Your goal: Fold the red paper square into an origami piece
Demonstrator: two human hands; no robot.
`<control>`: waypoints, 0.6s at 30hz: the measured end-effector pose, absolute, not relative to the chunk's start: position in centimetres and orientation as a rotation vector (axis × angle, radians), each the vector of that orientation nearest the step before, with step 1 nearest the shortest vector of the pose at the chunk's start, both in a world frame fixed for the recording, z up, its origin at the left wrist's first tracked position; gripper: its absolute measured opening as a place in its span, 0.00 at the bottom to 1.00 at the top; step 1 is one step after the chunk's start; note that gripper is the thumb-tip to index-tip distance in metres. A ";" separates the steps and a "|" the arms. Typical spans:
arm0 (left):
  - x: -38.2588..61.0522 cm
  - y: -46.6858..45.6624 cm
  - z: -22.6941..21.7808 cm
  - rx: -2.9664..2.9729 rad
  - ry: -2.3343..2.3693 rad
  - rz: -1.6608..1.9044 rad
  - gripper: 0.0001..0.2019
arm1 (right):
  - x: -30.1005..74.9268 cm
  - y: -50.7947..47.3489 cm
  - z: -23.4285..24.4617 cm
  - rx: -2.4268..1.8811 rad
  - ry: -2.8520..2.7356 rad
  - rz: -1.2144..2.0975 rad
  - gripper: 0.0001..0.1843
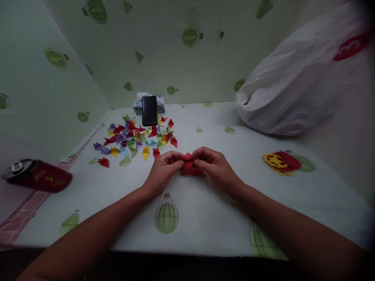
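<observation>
A small piece of folded red paper is held between my two hands at the middle of the table. My left hand pinches its left side with thumb and forefinger. On the other side, my right hand pinches the paper in the same way. Just below the fingertips lies a flat red stack of paper on the table, partly covered by my hands. Beyond my left hand is a spread of folded paper cranes in red, yellow, purple, green and blue.
A phone leans on a tissue box at the back. A red drink can is at the left edge. Yellow and red paper cut-outs lie to the right. A large white plastic bag bulges over the back right.
</observation>
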State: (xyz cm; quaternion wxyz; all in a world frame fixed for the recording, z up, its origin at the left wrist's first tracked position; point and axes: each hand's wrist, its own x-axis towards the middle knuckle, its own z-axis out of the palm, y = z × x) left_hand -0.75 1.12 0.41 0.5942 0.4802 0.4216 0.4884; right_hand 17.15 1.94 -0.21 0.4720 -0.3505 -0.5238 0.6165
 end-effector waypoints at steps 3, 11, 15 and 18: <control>-0.8 1.3 0.2 1.063 0.928 1.119 0.08 | 17.2 2.1 -0.3 -0.886 -1.267 1.457 0.03; -0.9 1.3 0.1 1.421 1.016 1.198 0.09 | 17.0 2.1 -0.3 -0.852 -0.953 1.741 0.07; -1.0 1.2 0.0 1.353 1.077 1.227 0.08 | 16.8 1.8 -0.2 -0.814 -0.954 1.783 0.10; -0.9 1.1 0.1 1.253 1.070 1.244 0.09 | 16.7 1.8 -0.3 -0.822 -1.012 1.746 0.13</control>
